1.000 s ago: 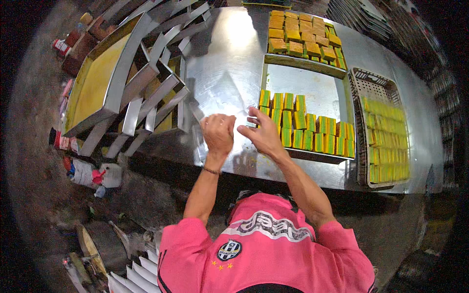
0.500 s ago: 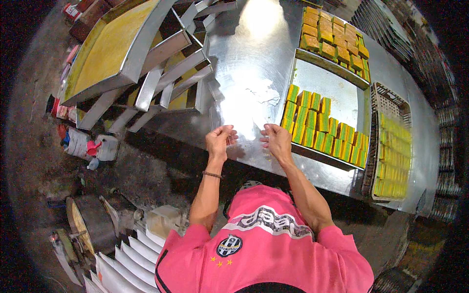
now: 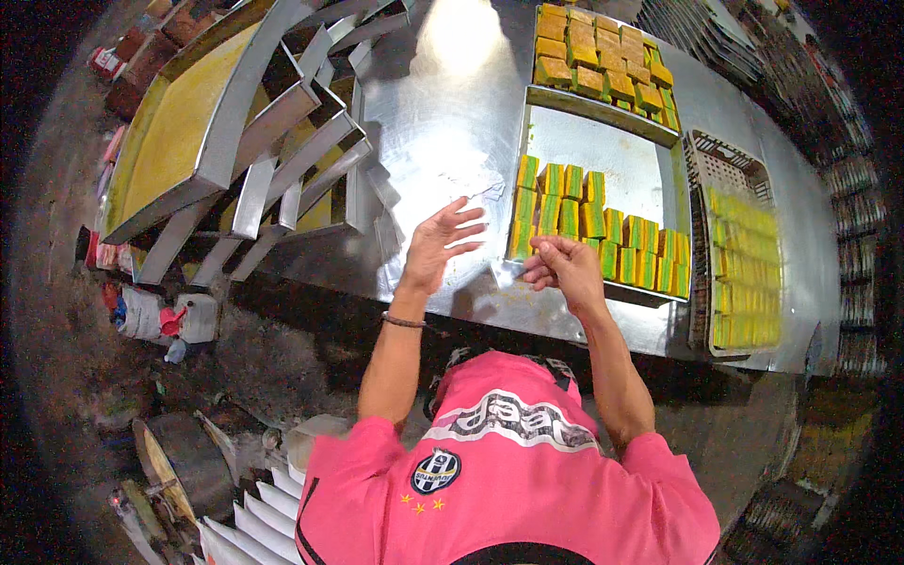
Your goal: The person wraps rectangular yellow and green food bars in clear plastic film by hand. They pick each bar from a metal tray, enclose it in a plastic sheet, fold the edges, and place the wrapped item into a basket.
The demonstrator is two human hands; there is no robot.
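My left hand (image 3: 441, 249) hovers above the metal table, fingers spread and nothing in them. To its right, my right hand (image 3: 571, 273) is closed in a pinch at the near left corner of a metal tray (image 3: 612, 155). A pale, see-through patch (image 3: 507, 275) shows beside its fingertips; whether the fingers hold it I cannot tell. Rows of green-and-yellow layered cake pieces (image 3: 646, 267) stand along that tray's near and left sides. Beyond my left hand, thin crumpled clear sheets (image 3: 482, 185) lie on the shiny tabletop.
Brown-topped cake pieces (image 3: 603, 56) fill a far tray. A plastic crate (image 3: 702, 235) at the right holds wrapped yellow-green pieces. Stacked metal pans (image 3: 273, 122) crowd the left, a yellow slab (image 3: 193, 122) in the top one. The table's near edge (image 3: 537, 325) runs before me.
My left hand has opened from a pinch and risen slightly. My right hand has shifted right, still pinched. The view has moved, so tray and pans sit further left.
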